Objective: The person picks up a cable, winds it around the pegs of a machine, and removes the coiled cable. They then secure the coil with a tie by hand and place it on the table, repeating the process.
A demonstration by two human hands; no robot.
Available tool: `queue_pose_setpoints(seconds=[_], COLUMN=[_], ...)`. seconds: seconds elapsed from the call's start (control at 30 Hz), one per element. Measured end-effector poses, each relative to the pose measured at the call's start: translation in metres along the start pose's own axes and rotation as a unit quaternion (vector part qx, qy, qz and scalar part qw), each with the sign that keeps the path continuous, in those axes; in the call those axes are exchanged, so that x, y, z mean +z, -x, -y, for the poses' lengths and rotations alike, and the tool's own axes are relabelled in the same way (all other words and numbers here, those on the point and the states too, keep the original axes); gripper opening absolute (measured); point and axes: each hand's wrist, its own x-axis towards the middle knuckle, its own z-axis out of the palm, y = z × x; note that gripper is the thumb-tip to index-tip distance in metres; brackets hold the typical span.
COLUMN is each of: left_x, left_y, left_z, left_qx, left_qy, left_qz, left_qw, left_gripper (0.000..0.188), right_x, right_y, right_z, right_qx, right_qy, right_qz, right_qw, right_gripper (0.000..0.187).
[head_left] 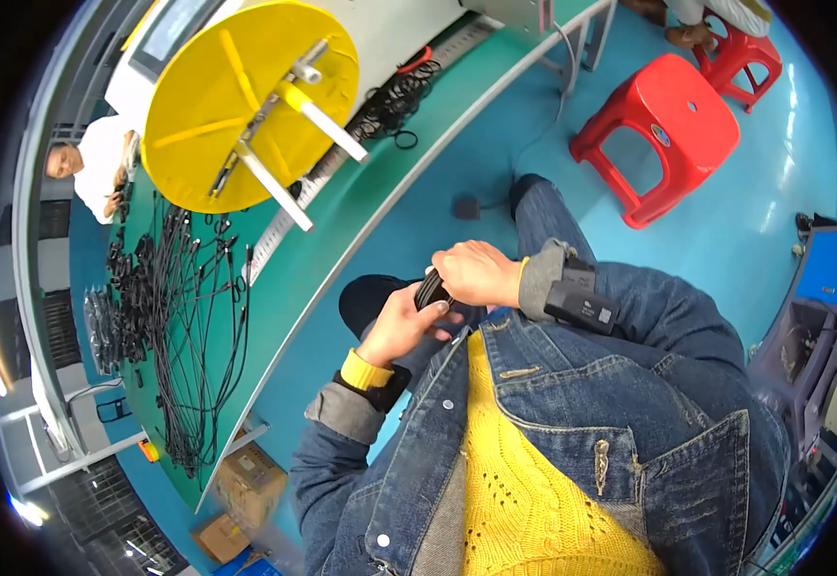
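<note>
A coiled black cable (432, 290) is held between my two hands, above my lap and off the table. My left hand (401, 322) grips the coil's lower side, with the thumb lying against it. Over the upper side curls my right hand (476, 273), its fingers wrapped round the loops. The cable's ends are hidden by my hands. On the green table (327, 252) to my left lie many loose black cables (183, 317), their connectors bunched at the far side.
A yellow disc-shaped winding wheel (188, 125) with pale pegs stands on the table. Behind it lie coiled black cables (394, 106) along a ruler (279, 233). A red stool (673, 125) stands at upper right. Cardboard boxes (248, 477) sit below the table. Another person (103, 163) works across it.
</note>
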Motion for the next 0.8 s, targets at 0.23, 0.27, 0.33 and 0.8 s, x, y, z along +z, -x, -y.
queue_pose_setpoints(seconds=[0.23, 0.27, 0.33, 0.8], left_x=[-0.013, -0.016, -0.024, -0.024], left_y=[0.001, -0.002, -0.001, 0.009], left_z=[0.015, 0.026, 0.035, 0.047], left_qx=[0.146, 0.156, 0.161, 0.171], left_qy=[-0.226, -0.157, -0.094, 0.081], left_qz=[-0.154, -0.126, -0.070, -0.102], left_qw=[0.951, 0.967, 0.980, 0.977], left_gripper=[0.017, 0.018, 0.019, 0.011], right_x=[0.004, 0.006, 0.013, 0.008], right_y=[-0.008, -0.007, -0.005, -0.003], right_z=[0.001, -0.004, -0.009, 0.012], right_qx=[0.007, 0.006, 0.039, 0.003], right_qy=[-0.013, -0.014, -0.026, 0.037], right_qz=[-0.020, -0.020, 0.000, -0.011], right_qw=[1.000, 1.000, 0.999, 0.999], right_gripper=[0.018, 0.018, 0.018, 0.016])
